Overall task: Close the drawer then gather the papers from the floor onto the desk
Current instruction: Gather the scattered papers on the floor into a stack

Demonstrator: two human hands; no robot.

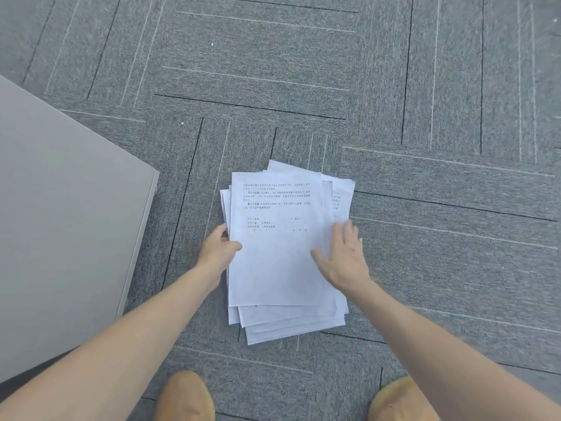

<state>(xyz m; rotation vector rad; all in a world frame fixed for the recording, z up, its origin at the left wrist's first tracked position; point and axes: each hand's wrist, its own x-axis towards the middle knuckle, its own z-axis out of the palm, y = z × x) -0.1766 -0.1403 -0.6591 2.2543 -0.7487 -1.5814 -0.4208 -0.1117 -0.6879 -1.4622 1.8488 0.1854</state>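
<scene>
A: Item — papers (279, 253), one loose fanned stack on the carpet floor (425, 86), directly ahead of you, between your hands. Where does its long axis run?

B: Away from you, near to far. Your left hand (220, 249) pinches the stack's left edge, thumb on top, fingers hidden beneath. Your right hand (344, 256) lies flat and spread on the right side, holding nothing.

A: Nearer hand?

B: Both touching. The grey cabinet (60, 208) stands to your left; desk not in view — likely lift, then turn.

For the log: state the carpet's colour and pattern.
The carpet is grey, in tiles crossed by thin dark and pale lines; head view shows it best.
</scene>
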